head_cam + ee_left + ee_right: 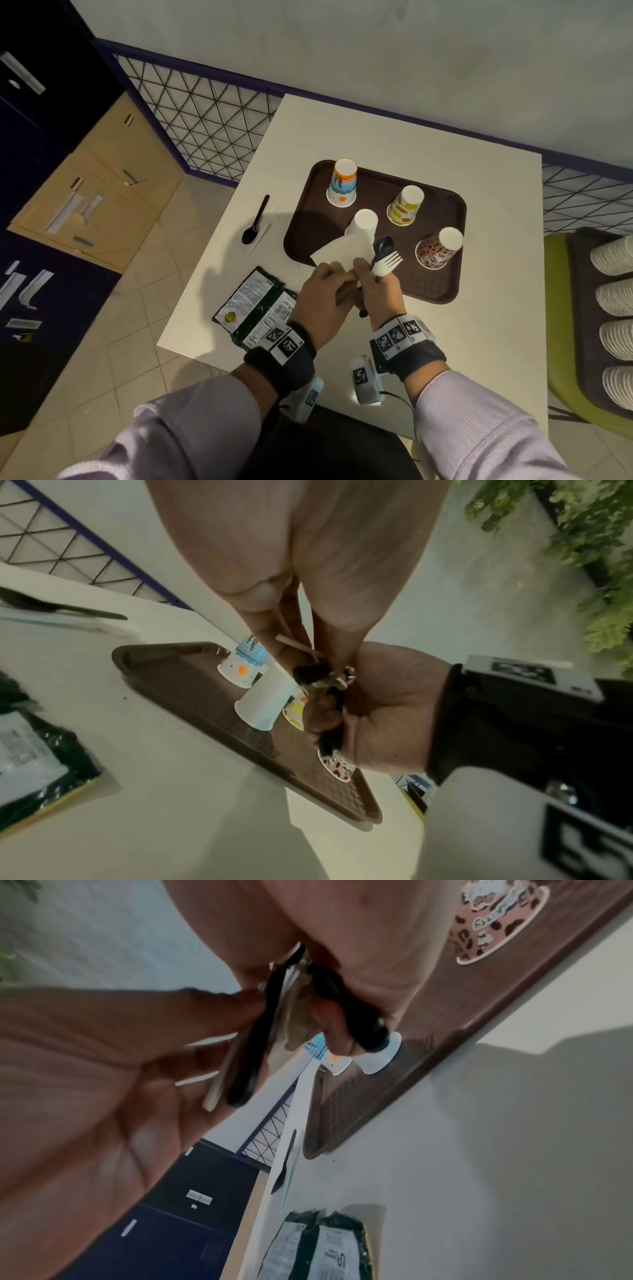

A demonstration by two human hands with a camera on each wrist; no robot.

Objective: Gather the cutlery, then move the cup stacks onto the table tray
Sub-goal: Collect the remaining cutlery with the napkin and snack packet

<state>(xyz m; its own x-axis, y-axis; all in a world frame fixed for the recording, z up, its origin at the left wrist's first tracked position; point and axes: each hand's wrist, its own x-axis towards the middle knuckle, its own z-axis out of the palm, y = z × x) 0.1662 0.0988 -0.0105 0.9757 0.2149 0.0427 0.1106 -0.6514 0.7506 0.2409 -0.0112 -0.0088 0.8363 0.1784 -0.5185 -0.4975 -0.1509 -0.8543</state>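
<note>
Over the near edge of the brown tray [442, 209], my right hand [368, 274] grips a bundle of cutlery: a white fork [387, 263] and a black spoon [383, 245] stick out past the fingers. My left hand [337, 274] pinches a cream napkin [346, 248] against that bundle. The black handles [329, 741] show below the right fist [387, 704] in the left wrist view, and again as dark handles [359, 1018] in the right wrist view. A second black spoon [255, 221] and a white fork [267, 228] lie on the table left of the tray.
Several upturned paper cups stand on the tray: blue-orange [342, 183], green-patterned [406, 205], plain white [364, 222], leopard-print [438, 248]. A snack packet [257, 308] lies near the table's front left. White cup stacks [613, 308] lie on a dark tray on a green chair at right.
</note>
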